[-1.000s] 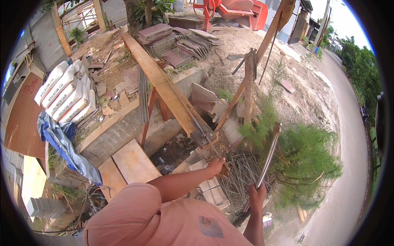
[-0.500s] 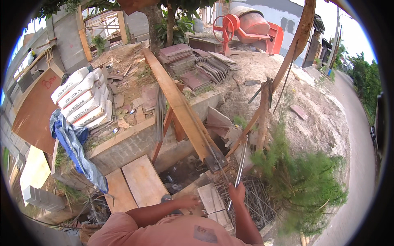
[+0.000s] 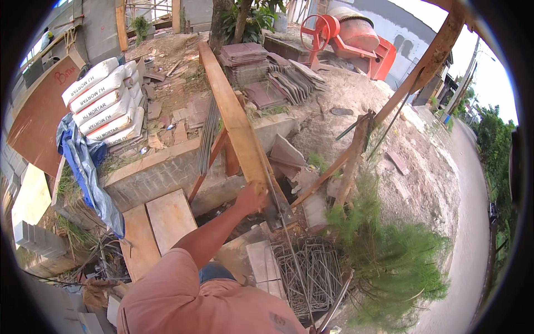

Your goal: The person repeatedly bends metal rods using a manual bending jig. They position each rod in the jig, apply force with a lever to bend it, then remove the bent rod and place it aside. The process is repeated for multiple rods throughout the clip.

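Observation:
My left hand [image 3: 253, 197] is closed on top of the wooden plank [image 3: 238, 131], close to its lower end. Its fingertips come up against a thin steel rod [image 3: 291, 247] running along the plank; what lies under the fingers is hidden. A dark metal plate [image 3: 272, 217] is fixed on the plank's end, and the rod passes over it toward me. At the bottom edge, only a sliver of my right hand [image 3: 319, 330] shows, around the lower end of a shiny metal pipe [image 3: 338, 299]. The pipe slants up and right from there.
Bent steel bar pieces [image 3: 309, 275] lie piled beside pale boards [image 3: 265, 264]. A feathery green bush [image 3: 389, 250] stands at right. Behind are stacked white bags [image 3: 100, 103], roof tiles [image 3: 245, 64], a sand heap [image 3: 367, 133] and an orange concrete mixer [image 3: 353, 36].
My left hand has moved forward from near my body onto the plank and closed. My right hand has swung the pipe back toward me, and the pipe's upper end has dropped away from the plate.

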`<control>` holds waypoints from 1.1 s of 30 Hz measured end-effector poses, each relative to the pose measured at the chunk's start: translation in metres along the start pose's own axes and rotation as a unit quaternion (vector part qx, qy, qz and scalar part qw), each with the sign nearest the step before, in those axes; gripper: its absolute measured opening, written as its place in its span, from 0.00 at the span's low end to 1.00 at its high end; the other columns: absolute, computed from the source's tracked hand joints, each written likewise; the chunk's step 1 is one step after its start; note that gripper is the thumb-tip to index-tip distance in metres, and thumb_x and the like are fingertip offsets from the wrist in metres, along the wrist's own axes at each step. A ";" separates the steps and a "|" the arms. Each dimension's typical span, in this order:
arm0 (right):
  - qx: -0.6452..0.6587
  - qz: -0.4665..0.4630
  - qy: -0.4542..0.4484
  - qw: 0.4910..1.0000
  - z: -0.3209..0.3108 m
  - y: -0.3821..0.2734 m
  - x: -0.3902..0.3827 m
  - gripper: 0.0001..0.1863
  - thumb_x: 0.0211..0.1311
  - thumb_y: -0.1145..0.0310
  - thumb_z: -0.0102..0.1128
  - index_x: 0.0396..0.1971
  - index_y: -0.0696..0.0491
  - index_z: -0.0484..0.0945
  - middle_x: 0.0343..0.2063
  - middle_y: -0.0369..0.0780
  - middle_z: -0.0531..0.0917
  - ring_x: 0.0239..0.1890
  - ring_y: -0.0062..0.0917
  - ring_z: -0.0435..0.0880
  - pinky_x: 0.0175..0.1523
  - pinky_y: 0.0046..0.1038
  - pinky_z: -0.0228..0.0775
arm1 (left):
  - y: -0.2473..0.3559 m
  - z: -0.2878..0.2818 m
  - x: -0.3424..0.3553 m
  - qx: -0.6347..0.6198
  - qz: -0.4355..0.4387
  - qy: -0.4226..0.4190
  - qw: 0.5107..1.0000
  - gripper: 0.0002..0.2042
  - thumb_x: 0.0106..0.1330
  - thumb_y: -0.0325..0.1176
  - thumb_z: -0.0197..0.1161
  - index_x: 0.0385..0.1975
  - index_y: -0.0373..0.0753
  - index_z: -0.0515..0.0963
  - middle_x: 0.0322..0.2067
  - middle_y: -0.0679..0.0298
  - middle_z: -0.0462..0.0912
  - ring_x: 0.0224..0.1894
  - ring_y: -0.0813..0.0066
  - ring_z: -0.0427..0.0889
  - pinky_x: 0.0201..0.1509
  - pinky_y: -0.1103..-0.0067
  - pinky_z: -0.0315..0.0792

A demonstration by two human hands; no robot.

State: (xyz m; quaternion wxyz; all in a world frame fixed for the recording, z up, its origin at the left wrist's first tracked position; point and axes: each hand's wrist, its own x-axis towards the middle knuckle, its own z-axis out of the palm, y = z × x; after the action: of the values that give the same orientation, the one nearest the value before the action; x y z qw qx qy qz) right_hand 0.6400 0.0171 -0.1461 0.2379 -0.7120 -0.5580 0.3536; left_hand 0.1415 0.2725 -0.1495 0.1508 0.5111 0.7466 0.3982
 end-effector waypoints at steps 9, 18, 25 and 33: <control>-0.087 0.082 -0.012 0.993 -0.020 -0.020 0.000 0.22 0.60 0.63 0.62 0.48 0.62 0.72 0.31 0.48 0.81 0.32 0.35 0.77 0.38 0.37 0.70 | -0.002 0.043 0.097 0.185 -0.080 0.053 0.978 0.34 0.64 0.53 0.53 0.66 0.38 0.59 0.69 0.59 0.56 0.73 0.60 0.48 0.73 0.52 0.36; -0.122 0.084 -0.063 0.987 -0.012 -0.032 0.015 0.22 0.61 0.63 0.62 0.47 0.64 0.71 0.31 0.46 0.81 0.32 0.32 0.76 0.36 0.35 0.70 | 0.007 0.033 0.084 0.212 -0.085 0.015 0.973 0.33 0.65 0.51 0.52 0.67 0.41 0.59 0.69 0.62 0.57 0.74 0.64 0.45 0.73 0.51 0.31; 0.154 -0.046 -0.073 0.984 0.058 -0.042 0.074 0.19 0.61 0.63 0.61 0.43 0.63 0.71 0.25 0.39 0.74 0.27 0.23 0.65 0.29 0.30 0.62 | 0.003 0.036 0.087 0.205 -0.091 0.018 0.974 0.32 0.66 0.51 0.52 0.68 0.43 0.59 0.69 0.64 0.58 0.74 0.63 0.46 0.74 0.52 0.30; 0.023 -0.075 0.060 0.995 0.060 -0.066 0.049 0.22 0.55 0.57 0.65 0.36 0.62 0.74 0.20 0.47 0.75 0.22 0.36 0.69 0.29 0.40 0.63 | 0.007 0.034 0.084 0.203 -0.093 0.011 0.975 0.32 0.66 0.50 0.51 0.68 0.44 0.58 0.69 0.65 0.58 0.74 0.64 0.47 0.74 0.52 0.30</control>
State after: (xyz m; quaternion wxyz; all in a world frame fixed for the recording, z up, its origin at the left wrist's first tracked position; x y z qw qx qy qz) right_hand 0.5593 0.0787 -0.1477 0.3130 -0.6829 -0.5860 0.3039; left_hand 0.1311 0.3630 -0.1508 0.0722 0.4545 0.8579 0.2284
